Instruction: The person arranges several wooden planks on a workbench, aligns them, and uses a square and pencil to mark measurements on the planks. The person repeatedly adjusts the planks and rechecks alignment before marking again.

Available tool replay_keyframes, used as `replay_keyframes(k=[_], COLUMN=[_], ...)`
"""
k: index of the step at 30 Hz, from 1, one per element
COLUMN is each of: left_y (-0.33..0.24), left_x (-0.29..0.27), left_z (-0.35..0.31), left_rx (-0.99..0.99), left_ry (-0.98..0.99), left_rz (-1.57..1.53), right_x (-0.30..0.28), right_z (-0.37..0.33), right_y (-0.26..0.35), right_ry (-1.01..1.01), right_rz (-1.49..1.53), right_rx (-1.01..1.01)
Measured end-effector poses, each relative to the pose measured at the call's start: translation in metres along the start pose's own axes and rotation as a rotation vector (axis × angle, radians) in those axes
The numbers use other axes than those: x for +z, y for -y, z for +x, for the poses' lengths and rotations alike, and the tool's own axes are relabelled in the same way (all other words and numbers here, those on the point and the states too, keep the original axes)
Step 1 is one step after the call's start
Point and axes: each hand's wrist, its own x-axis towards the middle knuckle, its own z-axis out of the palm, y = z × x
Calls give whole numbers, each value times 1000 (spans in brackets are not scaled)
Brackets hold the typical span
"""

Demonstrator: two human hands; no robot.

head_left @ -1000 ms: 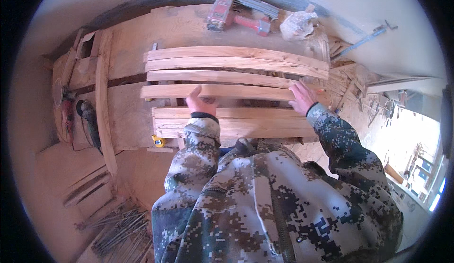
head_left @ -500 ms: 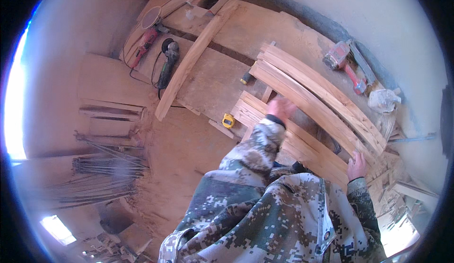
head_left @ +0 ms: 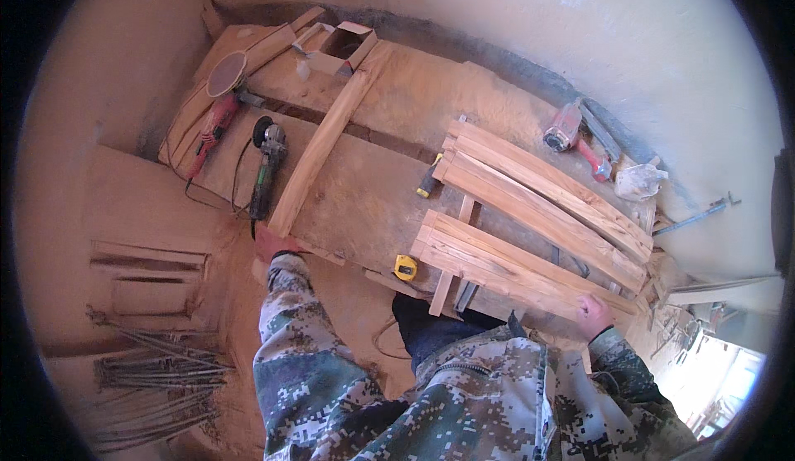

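Note:
My left hand [head_left: 272, 242] is at the near end of a long wooden board [head_left: 328, 148] that lies across the bench. Its fingers are smeared, and whether they grip the board's end I cannot tell. Just beyond it lies a green and black angle grinder [head_left: 267, 169] with its cord. My right hand [head_left: 593, 317], fingers curled in and nothing visible in them, is at the near edge of a set of planks [head_left: 505, 264]. Two more sets of planks [head_left: 538, 212] lie farther back, all resting on a cross strip [head_left: 465, 210].
A red disc sander [head_left: 217, 125] lies at the far left beside an open cardboard box [head_left: 348, 45]. A yellow tape measure [head_left: 405, 268] and a yellow-black hand tool [head_left: 430, 176] lie left of the planks. At the right are a red nail gun [head_left: 577, 139] and a plastic bag [head_left: 640, 182].
My left hand has moved from above the planks leftward to the long board's near end. My right hand has shifted slightly left and down, off the middle planks, and its fingers are curled.

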Motion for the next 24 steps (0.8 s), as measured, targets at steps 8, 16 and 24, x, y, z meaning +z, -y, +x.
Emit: replay_keyframes(k=[8, 16, 24], left_y=[81, 88, 64], left_x=[23, -62, -112], left_z=[36, -82, -189], left_rx=[356, 250, 14], left_ry=[257, 1197, 1500], left_rz=[-92, -698, -1336], right_x=[92, 109, 123], right_z=[-17, 39, 31], right_y=[137, 255, 307], right_ry=[137, 153, 658], right_rz=[-81, 138, 659], right_rx=[-127, -349, -84])
